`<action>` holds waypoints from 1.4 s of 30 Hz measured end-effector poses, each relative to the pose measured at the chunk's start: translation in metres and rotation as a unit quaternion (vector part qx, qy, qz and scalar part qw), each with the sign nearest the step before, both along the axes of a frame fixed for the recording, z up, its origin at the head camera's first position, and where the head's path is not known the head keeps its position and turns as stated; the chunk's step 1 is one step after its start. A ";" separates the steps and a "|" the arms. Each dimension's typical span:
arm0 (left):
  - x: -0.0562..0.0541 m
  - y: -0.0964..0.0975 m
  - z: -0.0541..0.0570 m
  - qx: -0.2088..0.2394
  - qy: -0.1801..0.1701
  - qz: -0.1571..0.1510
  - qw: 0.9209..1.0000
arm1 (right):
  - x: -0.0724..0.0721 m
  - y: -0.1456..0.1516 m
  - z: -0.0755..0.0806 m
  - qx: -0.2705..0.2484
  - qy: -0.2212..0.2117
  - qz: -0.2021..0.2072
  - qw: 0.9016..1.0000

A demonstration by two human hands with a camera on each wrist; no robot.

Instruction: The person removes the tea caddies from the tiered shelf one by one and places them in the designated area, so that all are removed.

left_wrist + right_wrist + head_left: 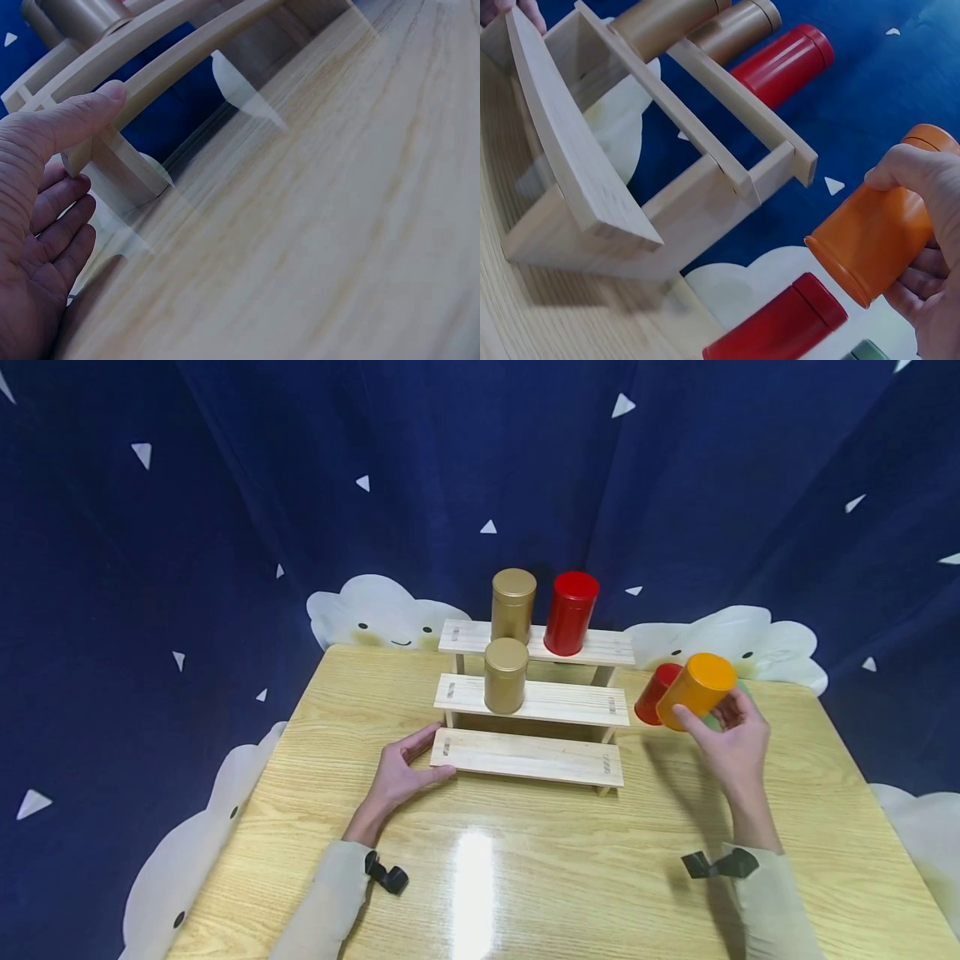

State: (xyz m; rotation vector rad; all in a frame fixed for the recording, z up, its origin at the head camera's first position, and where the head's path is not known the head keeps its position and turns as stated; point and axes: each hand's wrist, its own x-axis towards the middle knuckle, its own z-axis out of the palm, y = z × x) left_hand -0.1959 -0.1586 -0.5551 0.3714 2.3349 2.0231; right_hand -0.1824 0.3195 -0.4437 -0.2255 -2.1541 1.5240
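My right hand (731, 743) grips an orange canister (696, 689), tilted and raised above the table. Beside it a red canister (660, 693) stands on the table, partly covered by the orange one. A green canister (866, 351) is mostly hidden behind that hand. At the left end of the three-step wooden rack (528, 756), my left hand (401, 772) holds the lowest step between thumb and fingers. On the top step stand a gold canister (513, 606) and a red canister (572, 614). Another gold canister (506, 677) stands left of centre on the middle step.
The rack stands toward the back of a light wooden table (555, 868). Behind it hangs a dark blue curtain (420, 460) with white triangles. White cloud-shaped panels (375, 610) with drawn faces line the table's edges.
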 end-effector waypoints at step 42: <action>0.000 0.000 0.000 -0.009 -0.005 0.005 1.000 | 0.003 0.064 -0.030 -0.051 -0.044 -0.076 0.995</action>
